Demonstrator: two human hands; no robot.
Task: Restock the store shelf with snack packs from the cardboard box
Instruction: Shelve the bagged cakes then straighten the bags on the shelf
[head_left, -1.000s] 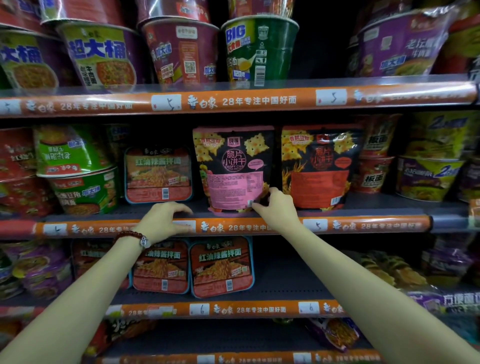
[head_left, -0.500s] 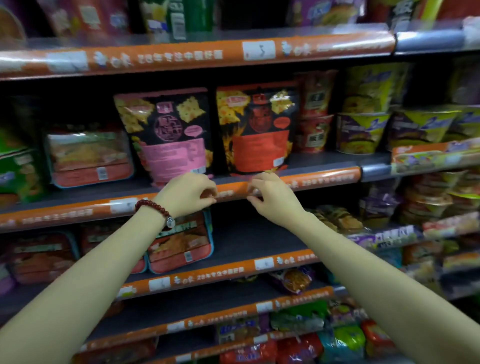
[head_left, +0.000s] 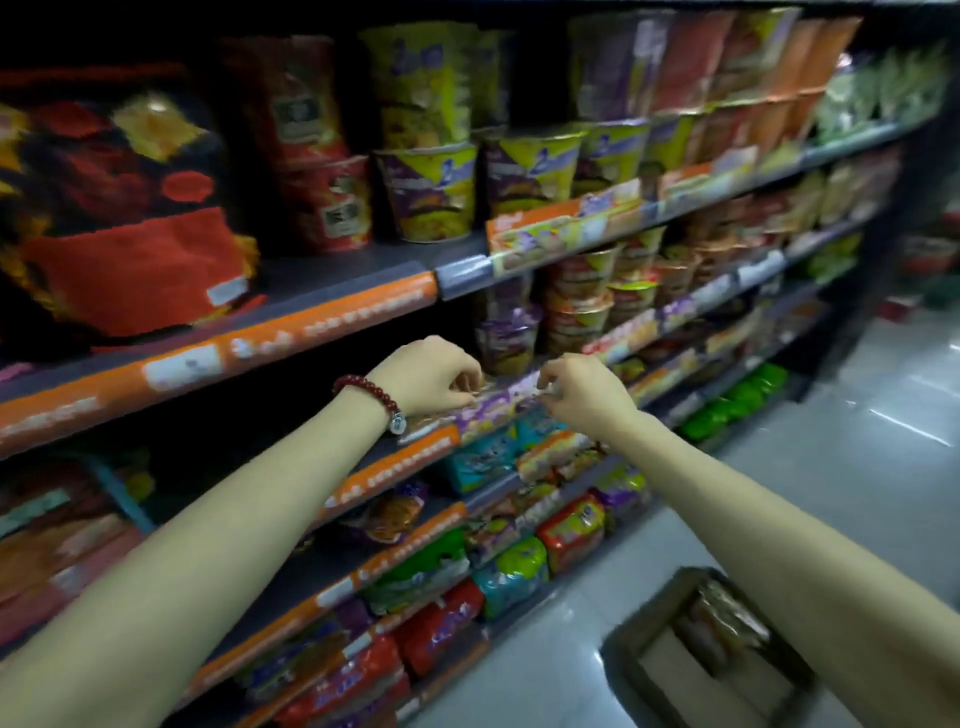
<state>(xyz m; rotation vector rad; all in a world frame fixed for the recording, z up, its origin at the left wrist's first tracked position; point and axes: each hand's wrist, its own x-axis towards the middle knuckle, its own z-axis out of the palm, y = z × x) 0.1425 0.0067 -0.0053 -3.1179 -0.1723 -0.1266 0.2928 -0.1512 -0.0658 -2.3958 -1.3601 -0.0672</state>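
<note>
The cardboard box stands on the floor at the lower right, partly hidden by my right forearm, with several brownish snack packs inside. A red and black snack pack stands on the shelf at the upper left. In front of the shelf edge below it, my left hand, with a bead bracelet at the wrist, has its fingers curled in and holds nothing. A short way to its right, my right hand is also empty, its fingers loosely bent and apart. The picture is blurred.
Stacked noodle cups fill the upper shelves to the right. Lower shelves hold rows of coloured noodle bags. Shiny grey floor runs along the aisle on the right, around the box.
The view has swung right and down, bringing the floor and the cardboard box into sight. Both hands have left the orange shelf edge and now sit lower, close together.
</note>
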